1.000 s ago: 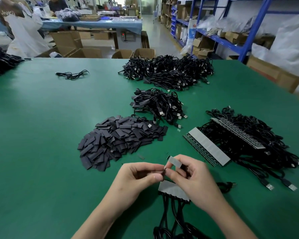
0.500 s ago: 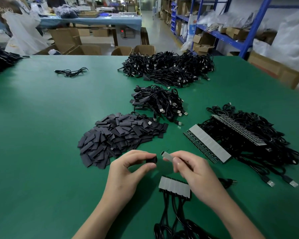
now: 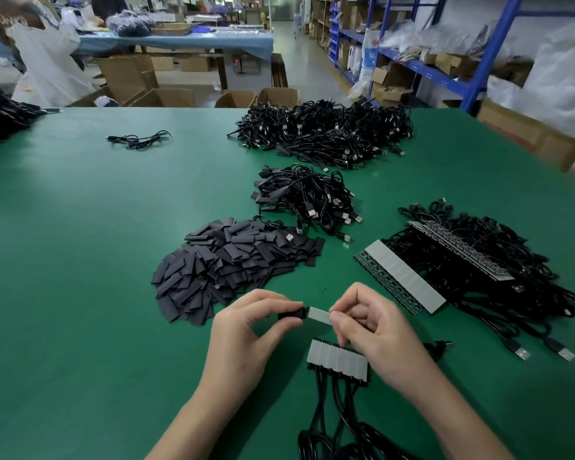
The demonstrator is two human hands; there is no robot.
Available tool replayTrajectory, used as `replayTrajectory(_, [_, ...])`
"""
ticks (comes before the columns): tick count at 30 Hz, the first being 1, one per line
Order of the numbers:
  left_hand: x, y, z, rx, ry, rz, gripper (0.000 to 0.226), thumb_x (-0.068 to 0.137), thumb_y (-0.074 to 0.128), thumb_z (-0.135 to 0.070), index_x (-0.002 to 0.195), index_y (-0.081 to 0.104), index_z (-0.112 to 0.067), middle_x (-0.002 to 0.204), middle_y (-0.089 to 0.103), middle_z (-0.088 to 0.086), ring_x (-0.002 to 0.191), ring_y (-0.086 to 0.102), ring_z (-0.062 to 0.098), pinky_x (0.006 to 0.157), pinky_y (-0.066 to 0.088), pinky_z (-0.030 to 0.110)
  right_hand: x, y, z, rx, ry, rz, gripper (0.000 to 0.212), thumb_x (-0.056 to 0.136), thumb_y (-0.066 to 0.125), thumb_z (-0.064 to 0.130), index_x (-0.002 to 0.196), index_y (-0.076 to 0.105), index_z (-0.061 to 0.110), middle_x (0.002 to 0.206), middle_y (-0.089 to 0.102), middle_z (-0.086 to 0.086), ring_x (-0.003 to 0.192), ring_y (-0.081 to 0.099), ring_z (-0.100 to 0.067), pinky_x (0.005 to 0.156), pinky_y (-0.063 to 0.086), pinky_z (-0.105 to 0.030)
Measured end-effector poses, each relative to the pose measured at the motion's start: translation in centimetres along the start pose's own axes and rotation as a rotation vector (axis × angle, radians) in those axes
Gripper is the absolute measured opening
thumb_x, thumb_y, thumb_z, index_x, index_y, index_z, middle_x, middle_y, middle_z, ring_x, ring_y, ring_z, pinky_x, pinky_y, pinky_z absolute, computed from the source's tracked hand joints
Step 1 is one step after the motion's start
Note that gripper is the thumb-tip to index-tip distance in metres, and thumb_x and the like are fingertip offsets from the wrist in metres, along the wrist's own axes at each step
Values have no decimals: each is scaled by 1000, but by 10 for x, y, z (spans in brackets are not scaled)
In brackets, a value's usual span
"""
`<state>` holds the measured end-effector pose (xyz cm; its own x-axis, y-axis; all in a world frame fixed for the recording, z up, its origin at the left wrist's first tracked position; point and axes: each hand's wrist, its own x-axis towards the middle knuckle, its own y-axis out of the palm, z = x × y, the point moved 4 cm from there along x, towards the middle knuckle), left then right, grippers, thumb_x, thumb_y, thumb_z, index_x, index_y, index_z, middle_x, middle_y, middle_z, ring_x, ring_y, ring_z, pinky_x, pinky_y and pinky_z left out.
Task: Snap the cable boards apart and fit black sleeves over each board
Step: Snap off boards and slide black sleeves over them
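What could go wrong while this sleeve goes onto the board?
The sleeve, pinched by the left hand, sits right at the tip of the board held by the right hand; its mouth may be squashed and catch on the board's corners. The right hand hovers close over the strip of boards and could nudge it.

A matt green table cover (image 3: 80, 260) is seen; flat dark-grey sleeves (image 3: 233, 260) are shown dull, black round cables (image 3: 299, 190) glossy, silver plug ends (image 3: 312, 213) metallic.

Left hand (image 3: 246, 330) and right hand (image 3: 372, 330) face each other closely, fingers curled, thumbs and forefingers pinching.
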<state>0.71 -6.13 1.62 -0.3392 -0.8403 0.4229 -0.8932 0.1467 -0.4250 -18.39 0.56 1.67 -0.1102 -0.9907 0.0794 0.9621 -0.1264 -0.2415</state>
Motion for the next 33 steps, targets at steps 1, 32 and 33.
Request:
replayTrajectory(1, [0, 0, -1, 12, 11, 3, 18, 79, 85, -15, 94, 84, -25, 94, 73, -17, 94, 70, 6, 84, 50, 16, 0, 0, -1, 1, 7, 4, 10, 95, 65, 28, 85, 63, 30, 70, 67, 0, 68, 62, -11, 73, 55, -32])
replayTrajectory(32, [-4, 7, 0, 161, 88, 181, 19, 85, 84, -29, 102, 81, -35, 100, 68, -23, 91, 68, 1, 78, 57, 32, -1, 0, -3, -118, 72, 16, 16, 97, 67, 22, 86, 65, 33, 70, 71, -1, 62, 59, -8, 65, 49, -37])
replayTrajectory(33, [-4, 7, 0, 159, 89, 180, 19, 85, 84, -29, 102, 81, -35, 100, 68, -23, 91, 68, 1, 78, 57, 32, -1, 2, -4, -109, 73, 32, 15, 97, 67, 23, 86, 64, 33, 71, 72, -2, 60, 57, -8, 63, 47, -33])
